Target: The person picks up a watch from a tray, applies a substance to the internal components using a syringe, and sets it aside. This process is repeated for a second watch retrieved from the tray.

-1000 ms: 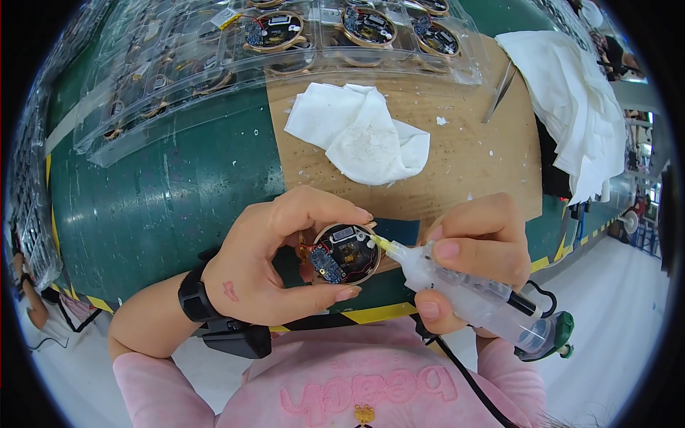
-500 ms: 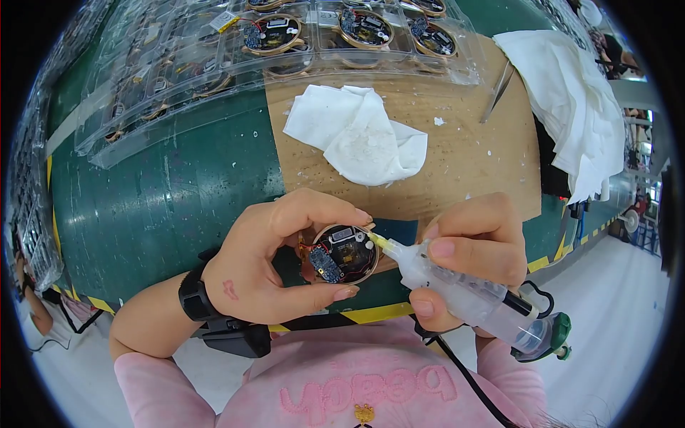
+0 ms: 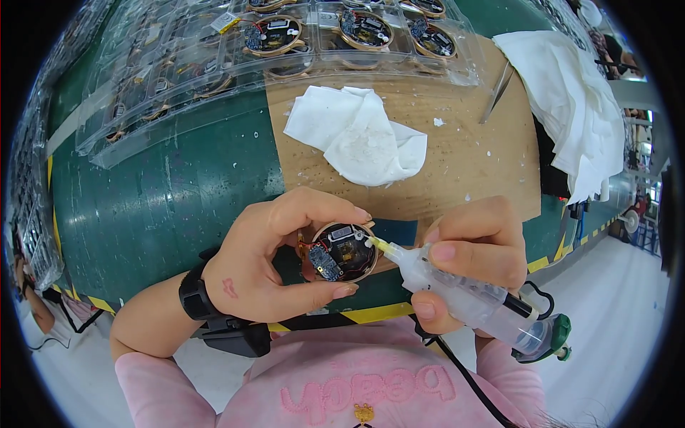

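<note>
Between thumb and fingers, my left hand (image 3: pixel 275 253) grips a round watch case (image 3: pixel 351 255) by its gold rim. Its open side faces up and shows a black inside, thin red wires and a small blue circuit board (image 3: pixel 325 263) at the lower left. My right hand (image 3: pixel 474 260) is closed around a translucent glue syringe (image 3: pixel 457 289) with a green cap at its rear end. The syringe's yellow tip (image 3: pixel 378 243) points at the right inner edge of the case; whether it touches is too small to tell.
Beyond my hands a crumpled white cloth (image 3: pixel 364 139) lies on a brown cardboard sheet (image 3: pixel 464 164). Clear plastic trays (image 3: pixel 178 93) with several watch cases stand at the back left. Tweezers (image 3: pixel 497 93) and a stack of white cloths (image 3: pixel 571 107) are at the right. A dark blue piece (image 3: pixel 396 232) lies behind the syringe tip.
The syringe tip has shifted slightly down and inward at the case's right edge. The watch case has tilted a little in my left hand. Otherwise things look the same.
</note>
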The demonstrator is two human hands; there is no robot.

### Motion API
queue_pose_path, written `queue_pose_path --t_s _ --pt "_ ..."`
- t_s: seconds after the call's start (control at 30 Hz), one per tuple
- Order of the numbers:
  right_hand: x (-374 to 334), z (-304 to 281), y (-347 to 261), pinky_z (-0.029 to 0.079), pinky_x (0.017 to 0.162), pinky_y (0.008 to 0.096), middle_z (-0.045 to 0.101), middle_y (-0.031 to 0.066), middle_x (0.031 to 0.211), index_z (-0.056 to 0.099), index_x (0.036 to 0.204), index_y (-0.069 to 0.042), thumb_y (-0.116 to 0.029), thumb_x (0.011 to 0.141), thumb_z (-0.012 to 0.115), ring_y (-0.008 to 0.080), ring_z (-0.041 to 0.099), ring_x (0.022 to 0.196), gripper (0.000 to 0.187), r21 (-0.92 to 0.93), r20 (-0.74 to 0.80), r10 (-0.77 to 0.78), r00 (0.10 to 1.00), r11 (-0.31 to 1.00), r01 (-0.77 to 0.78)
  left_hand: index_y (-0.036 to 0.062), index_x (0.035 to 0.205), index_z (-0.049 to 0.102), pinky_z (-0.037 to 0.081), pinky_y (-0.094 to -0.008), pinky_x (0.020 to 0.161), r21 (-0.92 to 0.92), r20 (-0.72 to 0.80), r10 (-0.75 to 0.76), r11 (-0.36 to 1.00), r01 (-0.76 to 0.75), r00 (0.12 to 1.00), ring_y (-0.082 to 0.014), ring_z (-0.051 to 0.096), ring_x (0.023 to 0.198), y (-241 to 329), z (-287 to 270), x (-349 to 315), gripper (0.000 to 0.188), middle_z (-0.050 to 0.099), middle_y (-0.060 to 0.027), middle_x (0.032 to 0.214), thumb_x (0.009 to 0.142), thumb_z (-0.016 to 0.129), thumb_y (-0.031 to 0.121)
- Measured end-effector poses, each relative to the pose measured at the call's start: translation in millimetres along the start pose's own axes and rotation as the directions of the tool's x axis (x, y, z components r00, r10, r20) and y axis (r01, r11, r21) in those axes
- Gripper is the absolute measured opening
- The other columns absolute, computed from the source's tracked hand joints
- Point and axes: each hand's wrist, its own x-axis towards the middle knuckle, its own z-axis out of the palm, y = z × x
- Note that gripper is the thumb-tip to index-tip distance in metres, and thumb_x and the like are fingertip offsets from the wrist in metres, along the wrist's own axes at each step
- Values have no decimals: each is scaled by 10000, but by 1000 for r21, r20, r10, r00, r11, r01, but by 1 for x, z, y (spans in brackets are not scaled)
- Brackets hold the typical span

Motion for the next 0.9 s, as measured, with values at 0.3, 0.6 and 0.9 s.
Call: queue_pose_path --t_s 0.3,0.6,0.9 --pt "-1 -2 1 489 542 254 514 127 892 539 1038 -95 -318 755 758 176 540 667 422 -56 73 -23 997 998 27 34 1221 542 496 -198 616 -12 -9 2 1000 -2 1000 -100 622 908 0 1 0 550 595 -57 1097 719 764 13" --pt "1 -5 -1 484 551 263 512 115 879 540 1027 -104 -345 759 744 177 538 670 414 -79 91 -3 996 997 10 38 1221 544 505 -193 613 -8 -27 -11 1000 11 1000 -99 621 913 0 1 0 546 596 -57 1096 721 762 14" --pt "5 -4 -2 464 609 291 588 96 875 608 974 -73 -149 705 758 210 574 737 318 49 10 104 994 993 -105 66 1216 562 508 -207 598 120 -32 -26 992 30 999 -105 621 845 -2 4 1 516 608 -60 1059 732 736 24"
